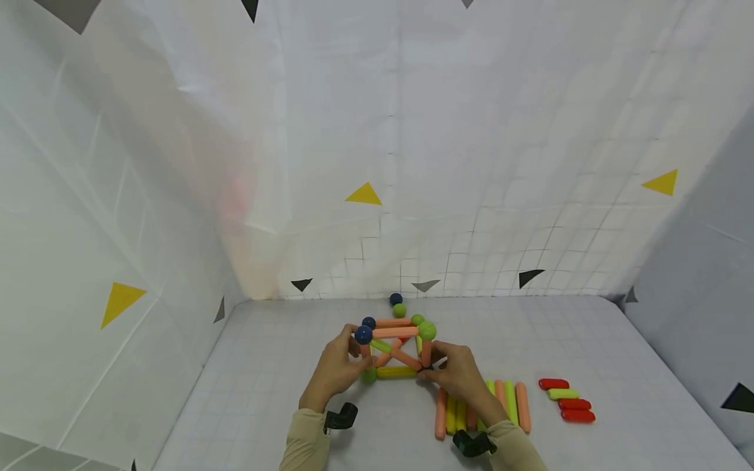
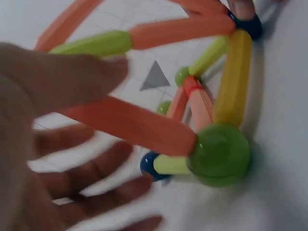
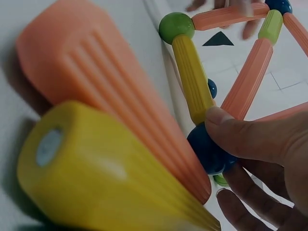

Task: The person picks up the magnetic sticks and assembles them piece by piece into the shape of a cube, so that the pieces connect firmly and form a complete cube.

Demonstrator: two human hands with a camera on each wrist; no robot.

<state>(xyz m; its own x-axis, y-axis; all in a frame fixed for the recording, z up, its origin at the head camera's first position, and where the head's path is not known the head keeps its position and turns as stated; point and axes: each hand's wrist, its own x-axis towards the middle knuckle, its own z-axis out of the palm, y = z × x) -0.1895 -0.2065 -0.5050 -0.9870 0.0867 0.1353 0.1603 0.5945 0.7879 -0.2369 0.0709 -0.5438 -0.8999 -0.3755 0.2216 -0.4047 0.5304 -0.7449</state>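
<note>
A stick-and-ball frame of salmon, yellow and lime rods stands on the table. My left hand (image 1: 337, 367) is around its left upright salmon rod (image 2: 144, 127), thumb on one side and spread fingers on the other; blur hides whether they touch it. A blue ball (image 1: 363, 335) tops that rod and a green ball (image 2: 219, 155) sits at its foot. My right hand (image 1: 461, 373) pinches the dark blue ball (image 3: 208, 148) at the lower right corner, where a yellow rod (image 3: 191, 79) and a salmon diagonal rod (image 3: 248, 79) meet.
Loose salmon, yellow and lime rods (image 1: 522, 407) lie in a row beneath and beside my right forearm. Farther right are short red and lime sticks (image 1: 574, 404). Behind the frame sit a blue ball (image 1: 396, 299) and a green ball (image 1: 399, 311). White sheeting (image 1: 448, 163) surrounds the table.
</note>
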